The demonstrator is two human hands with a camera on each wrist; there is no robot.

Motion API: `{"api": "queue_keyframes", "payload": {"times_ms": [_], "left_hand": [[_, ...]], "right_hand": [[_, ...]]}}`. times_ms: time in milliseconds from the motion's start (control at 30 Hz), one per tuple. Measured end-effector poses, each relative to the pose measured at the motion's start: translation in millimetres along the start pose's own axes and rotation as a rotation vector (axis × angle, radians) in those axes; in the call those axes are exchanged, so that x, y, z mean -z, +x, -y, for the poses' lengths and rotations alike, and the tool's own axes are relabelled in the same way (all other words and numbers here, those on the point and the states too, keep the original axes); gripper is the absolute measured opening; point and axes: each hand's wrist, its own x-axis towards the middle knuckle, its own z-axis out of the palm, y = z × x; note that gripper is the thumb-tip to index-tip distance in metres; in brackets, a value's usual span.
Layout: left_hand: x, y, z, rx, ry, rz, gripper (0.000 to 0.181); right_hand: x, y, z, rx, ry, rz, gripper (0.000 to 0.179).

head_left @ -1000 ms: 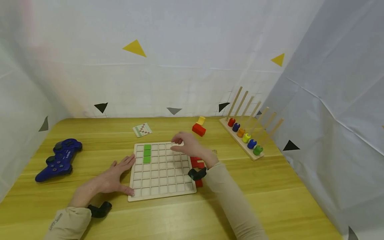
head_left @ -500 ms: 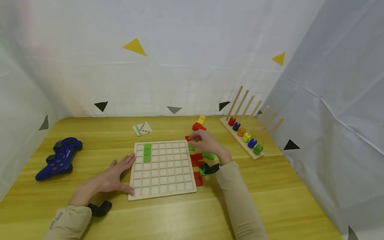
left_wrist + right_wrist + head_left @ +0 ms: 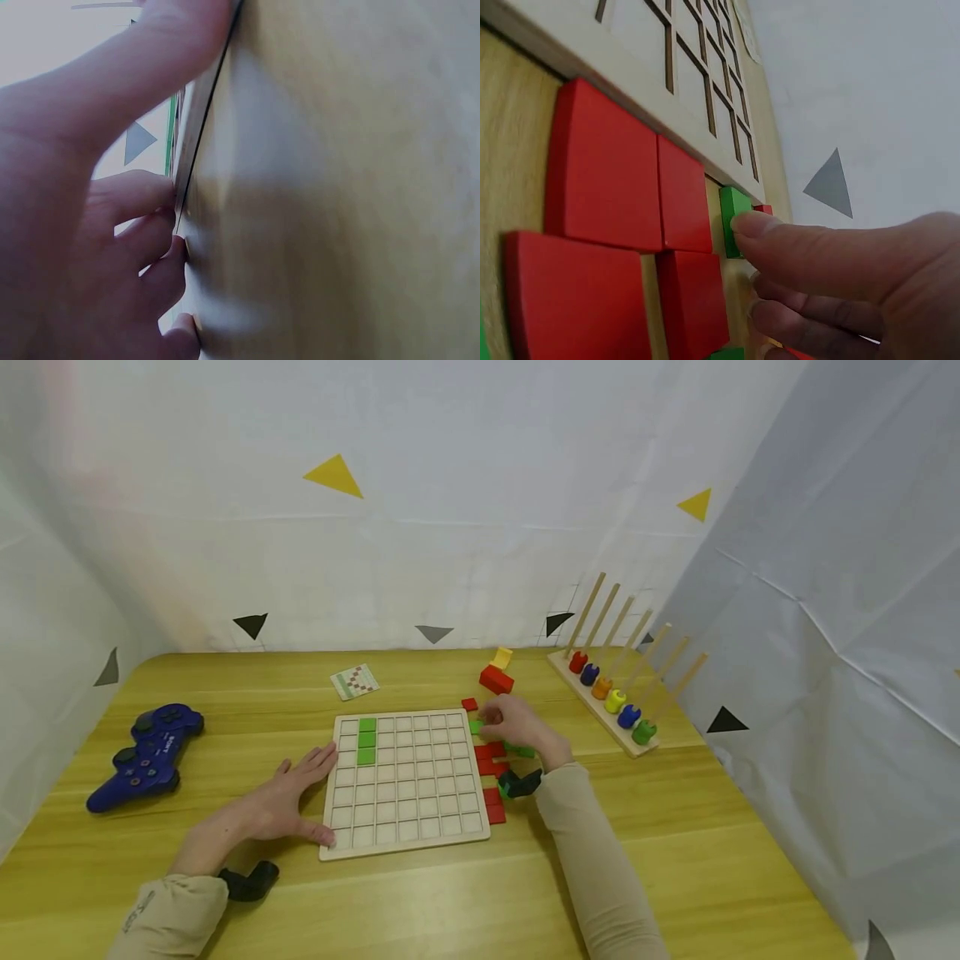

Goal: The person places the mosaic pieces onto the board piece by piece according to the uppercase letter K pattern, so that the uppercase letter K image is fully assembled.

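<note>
A wooden grid board (image 3: 405,847) lies flat with three green tiles (image 3: 367,741) in a column in its upper left part. My left hand (image 3: 281,806) rests at the board's left edge, fingers spread, with thumb and fingertips against the rim. Past the board's right edge, my right hand (image 3: 513,724) is low over loose tiles. In the right wrist view its thumb touches a single green tile (image 3: 733,204) lying on the table, and the other fingers curve below it, apart from that tile. Several red tiles (image 3: 607,165) lie beside it along the board.
A pattern card (image 3: 356,682) lies behind the board. Behind the right hand are a red block (image 3: 497,679) and a yellow piece (image 3: 502,658). A blue game controller (image 3: 153,756) lies at the left. On the right stands a wooden peg rack (image 3: 603,710) with coloured beads.
My right hand has moved right from above the board to the loose tiles, then lowered so its thumb meets a green tile. The left hand has stayed put.
</note>
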Motion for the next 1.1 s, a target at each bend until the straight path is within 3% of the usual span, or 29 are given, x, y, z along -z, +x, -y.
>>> {"api": "queue_keyframes", "payload": {"times_ms": [433, 1100], "left_hand": [[0.2, -0.2, -0.9, -0.002, 0.007, -0.002, 0.125], [-0.1, -1.0, -1.8, -0.004, 0.000, -0.007, 0.125]], "right_hand": [[-3.2, 2.0, 0.7, -0.013, -0.046, -0.031, 0.031], [-5.5, 2.9, -3.3, -0.016, -0.024, -0.028, 0.023]]}}
